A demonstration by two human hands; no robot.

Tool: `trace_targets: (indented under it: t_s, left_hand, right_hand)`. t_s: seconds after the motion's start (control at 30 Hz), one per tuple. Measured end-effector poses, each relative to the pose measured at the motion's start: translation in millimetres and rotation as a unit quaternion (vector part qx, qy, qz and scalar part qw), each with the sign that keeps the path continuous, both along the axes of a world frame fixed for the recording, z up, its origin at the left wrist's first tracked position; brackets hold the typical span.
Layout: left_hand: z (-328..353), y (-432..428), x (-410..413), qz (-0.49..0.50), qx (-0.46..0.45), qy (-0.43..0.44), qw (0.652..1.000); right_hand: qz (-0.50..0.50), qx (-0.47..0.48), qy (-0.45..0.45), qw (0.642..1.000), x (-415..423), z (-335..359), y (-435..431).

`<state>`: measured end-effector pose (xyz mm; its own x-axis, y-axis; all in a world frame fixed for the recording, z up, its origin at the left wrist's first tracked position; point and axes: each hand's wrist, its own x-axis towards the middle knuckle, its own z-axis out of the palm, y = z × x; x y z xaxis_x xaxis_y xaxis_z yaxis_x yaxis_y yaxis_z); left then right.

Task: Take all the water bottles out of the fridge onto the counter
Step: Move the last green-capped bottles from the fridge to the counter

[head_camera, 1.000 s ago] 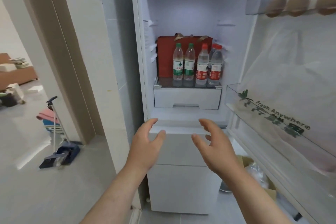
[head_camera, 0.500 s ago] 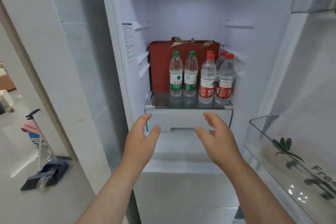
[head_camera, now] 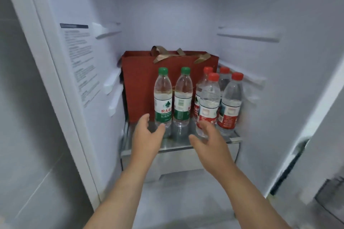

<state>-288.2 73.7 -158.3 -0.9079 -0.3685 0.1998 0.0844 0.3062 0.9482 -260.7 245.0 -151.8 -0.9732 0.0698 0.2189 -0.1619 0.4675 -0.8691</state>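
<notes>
Closing in is what has changed: half a second ago both hands hovered in front of the shelf's white front edge, and now they have crossed it and reach over the glass shelf (head_camera: 178, 145) itself. I read my left hand (head_camera: 147, 135) as spread, thumb and fingers apart, arriving at the base of the left green-capped bottle (head_camera: 163, 96), with the thumb tip at or just short of its label; nothing is gripped yet. My right hand (head_camera: 208, 139) is likewise spread and empty, its fingers right at the foot of the front red-capped bottle (head_camera: 209, 104). All six bottles I can count stand upright on that shelf: a second green-capped bottle (head_camera: 183, 96) beside the first, and three more red-capped ones to the right of and behind the front one, all in front of the red gift bag (head_camera: 137, 83). None has left the fridge, so the task is at its start; I judge a two-handed first grab is coming.
</notes>
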Motion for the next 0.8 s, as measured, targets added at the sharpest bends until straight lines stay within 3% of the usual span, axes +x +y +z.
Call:
trace_targets:
  t_s: [0.2,0.33,0.8]
  left_hand:
    - [5.5,8.5,-87.4,0.015,-0.011,-0.034,0.999]
    - [-3.0,18.6,-119.0,0.056,-0.001,-0.049,0.997]
    - [-7.9,-5.4,-99.6,0.209,0.018,-0.001,0.978]
  right_hand:
    - [0.002,-0.025,-0.009,1.000,-59.9,-2.9,-18.3]
    - [-0.005,-0.018,0.034,0.999,-92.6,-7.9,-28.9]
    - [-0.130,-0.023,0.029,0.991,-155.4,-26.8,-55.0]
